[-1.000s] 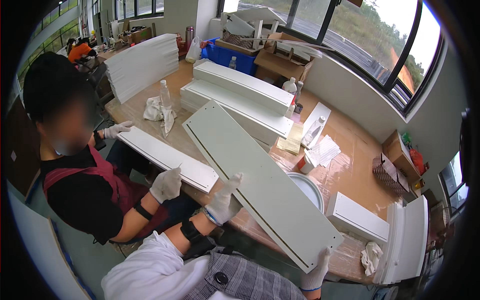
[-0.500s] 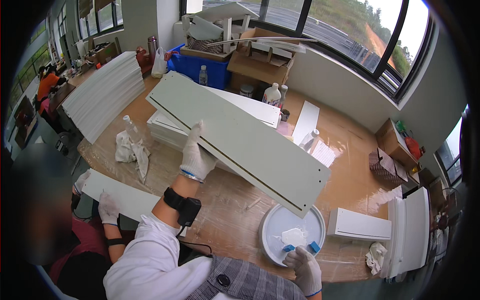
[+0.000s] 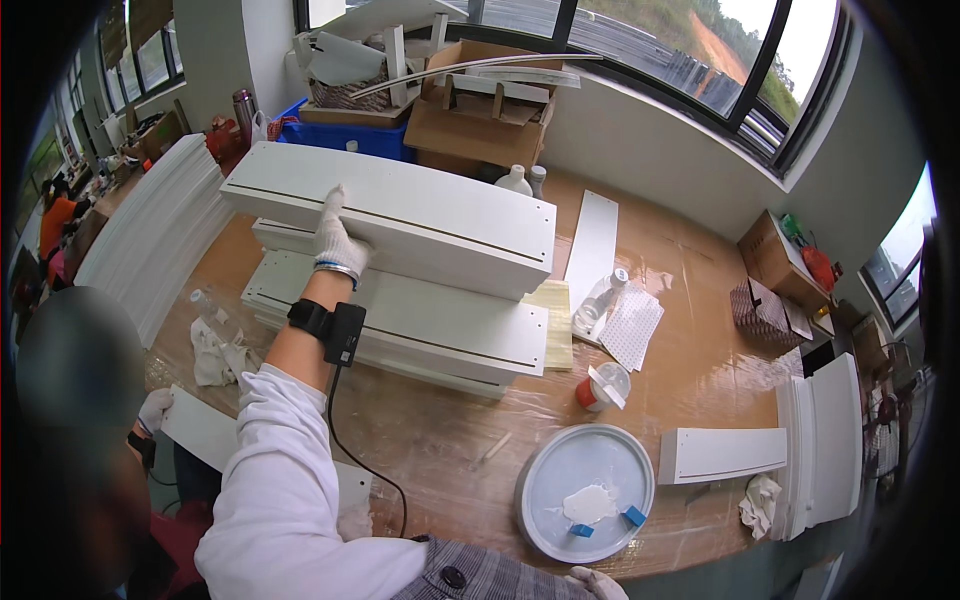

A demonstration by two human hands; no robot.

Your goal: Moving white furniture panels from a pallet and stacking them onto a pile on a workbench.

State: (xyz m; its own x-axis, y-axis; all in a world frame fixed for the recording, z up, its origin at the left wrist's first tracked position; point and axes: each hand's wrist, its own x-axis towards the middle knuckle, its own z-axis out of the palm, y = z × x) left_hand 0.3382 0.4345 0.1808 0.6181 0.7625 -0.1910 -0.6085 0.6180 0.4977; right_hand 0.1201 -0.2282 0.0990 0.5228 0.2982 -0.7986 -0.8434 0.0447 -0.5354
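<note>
L hand [image 3: 341,243] at edge of white panel [image 3: 420,187], 1 digit atop, grip unclear; R hand [image 3: 597,582] nr round tray [image 3: 590,455], opening/hold: can't tell.

A workshop is indicated: white boards [image 3: 440,312] are stacked on the tabletop [image 3: 700,300], left of a round tray [image 3: 590,458] bearing white paste [image 3: 590,503].

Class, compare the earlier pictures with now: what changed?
The long white board moved away from the body, over the stacked boards. The right hand let go and is now at the lower edge; the left hand still touches it. The crumpled rag stayed put.
</note>
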